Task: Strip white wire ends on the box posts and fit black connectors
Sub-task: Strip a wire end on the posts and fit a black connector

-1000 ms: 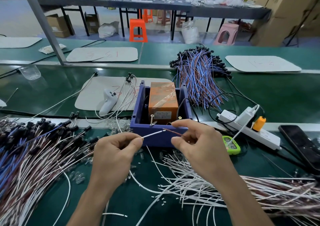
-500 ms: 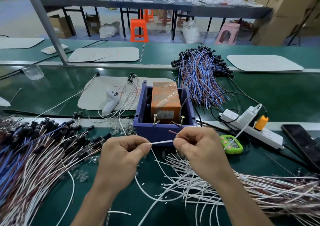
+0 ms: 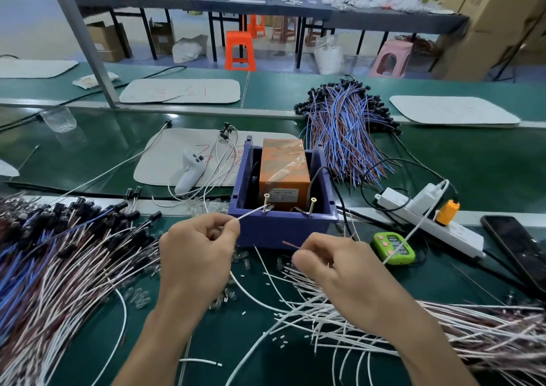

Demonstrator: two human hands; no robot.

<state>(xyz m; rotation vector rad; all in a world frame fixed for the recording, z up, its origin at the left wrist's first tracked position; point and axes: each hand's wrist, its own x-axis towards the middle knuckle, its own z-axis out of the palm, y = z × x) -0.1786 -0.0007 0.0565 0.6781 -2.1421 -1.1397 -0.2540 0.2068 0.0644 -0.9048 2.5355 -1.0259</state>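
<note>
While the left hand (image 3: 201, 255) pinches a white wire (image 3: 251, 213) between thumb and forefinger, the wire's free end runs up and right to meet the left post (image 3: 266, 202) on the near rim of the purple box (image 3: 280, 232). How the end catches on the post is too small to tell. Wire's long axis: diagonal, hand low-left, post high-right. The left hand is the nearer one, just beside the box's near-left corner.

The right hand (image 3: 339, 270) is curled and pinches a short reddish wire end (image 3: 291, 244) that points up-left in front of the box wall, below the right post (image 3: 312, 207) and apart from it.

Likely step: stripping the white end on the left post, so the pull should go back along the wire's own line, toward the left hand.

Loose white wires (image 3: 325, 312) lie on the tabletop (image 3: 472, 164) under the right hand. Wires ending in black connectors (image 3: 153, 216) are heaped at left.
</note>
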